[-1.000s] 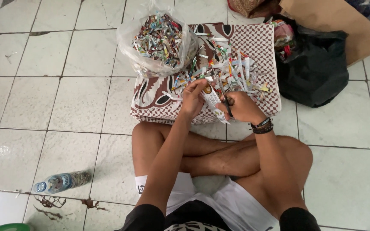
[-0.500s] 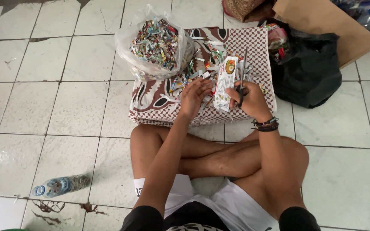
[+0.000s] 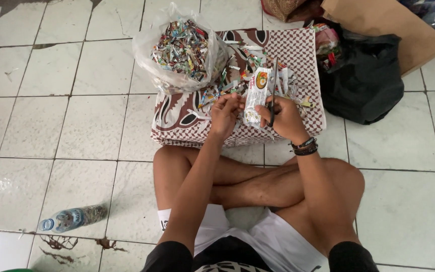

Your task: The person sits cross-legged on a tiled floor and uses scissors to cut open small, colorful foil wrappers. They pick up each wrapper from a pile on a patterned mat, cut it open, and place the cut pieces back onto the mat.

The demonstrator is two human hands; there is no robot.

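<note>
Biggest change vs a sec ago: the white sachet wrapper [image 3: 256, 95] was lifted out of the scrap pile and stood upright, center-top of frame over the patterned cloth [image 3: 177, 116]. So looked like cutting was underway, imo. Right hand [image 3: 284, 117] was closed round scissors [image 3: 274, 85], blades up along the wrapper. Left hand [image 3: 225, 112] was curled, fingertips pinching the wrapper's lower edge afaict. Bag of shreds [image 3: 185, 50] sat upper left. Blade gap hidden, wrapper print too small.

White tiled floor [image 3: 51, 126] w/ patterned cushion [image 3: 177, 113], plastic bottle [image 3: 71, 218], black bag [image 3: 366, 80], cardboard [image 3: 378, 20].
</note>
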